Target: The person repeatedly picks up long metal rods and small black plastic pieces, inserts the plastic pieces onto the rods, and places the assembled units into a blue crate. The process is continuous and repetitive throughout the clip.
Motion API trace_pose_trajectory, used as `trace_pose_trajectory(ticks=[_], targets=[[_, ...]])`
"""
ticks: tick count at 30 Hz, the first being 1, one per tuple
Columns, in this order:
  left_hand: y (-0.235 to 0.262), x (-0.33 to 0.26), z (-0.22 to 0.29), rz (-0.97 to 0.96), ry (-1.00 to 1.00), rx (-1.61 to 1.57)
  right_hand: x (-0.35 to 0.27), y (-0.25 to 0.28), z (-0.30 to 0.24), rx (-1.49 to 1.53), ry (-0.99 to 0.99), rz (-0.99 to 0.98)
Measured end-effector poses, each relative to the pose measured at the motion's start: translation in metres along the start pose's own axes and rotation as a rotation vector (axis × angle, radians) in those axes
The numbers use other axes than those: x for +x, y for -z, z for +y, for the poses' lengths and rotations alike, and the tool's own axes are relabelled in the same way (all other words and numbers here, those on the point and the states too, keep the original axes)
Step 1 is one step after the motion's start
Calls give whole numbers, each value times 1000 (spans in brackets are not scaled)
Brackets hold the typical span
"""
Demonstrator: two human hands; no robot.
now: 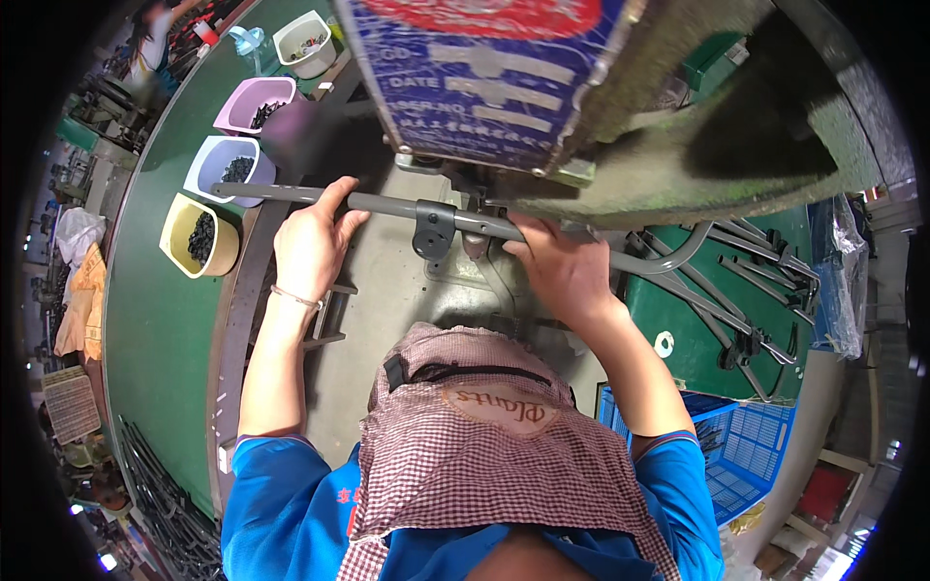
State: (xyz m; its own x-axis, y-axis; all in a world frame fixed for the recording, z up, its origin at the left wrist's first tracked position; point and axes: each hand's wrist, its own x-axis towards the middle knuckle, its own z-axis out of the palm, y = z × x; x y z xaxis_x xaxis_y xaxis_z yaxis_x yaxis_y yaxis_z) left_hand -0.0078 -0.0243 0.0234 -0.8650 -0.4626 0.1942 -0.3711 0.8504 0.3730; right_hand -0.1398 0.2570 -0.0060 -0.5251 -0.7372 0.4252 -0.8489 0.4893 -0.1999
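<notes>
A long grey metal tube (383,204) runs across in front of me, with a bend at its right end. My left hand (312,242) is closed round its left part, thumb and fingers on top. Farther right my right hand (565,266) grips the same tube. Between the hands a dark round bracket (433,229) sits around the tube. Just right of the bracket, the tube lies at the working point of a green-grey machine (736,174), under its blue plate (475,82). The exact contact with the machine is partly hidden.
Left on a green table (155,320) stand yellow (221,254), blue (206,163), pink (232,107) and white (291,44) bins of small parts. Bent tube frames (736,300) lie on a green surface at right, above a blue crate (751,441). Dark rods (160,484) lie lower left.
</notes>
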Motion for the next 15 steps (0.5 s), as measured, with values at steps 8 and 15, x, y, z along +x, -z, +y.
trace_pose_trajectory(ticks=[8, 15], targets=[[-2, 35, -11, -81, -55, 5, 2, -30, 6, -22, -115, 3], [-1, 39, -19, -159, -75, -90, 15, -16, 5, -43, -57, -38]])
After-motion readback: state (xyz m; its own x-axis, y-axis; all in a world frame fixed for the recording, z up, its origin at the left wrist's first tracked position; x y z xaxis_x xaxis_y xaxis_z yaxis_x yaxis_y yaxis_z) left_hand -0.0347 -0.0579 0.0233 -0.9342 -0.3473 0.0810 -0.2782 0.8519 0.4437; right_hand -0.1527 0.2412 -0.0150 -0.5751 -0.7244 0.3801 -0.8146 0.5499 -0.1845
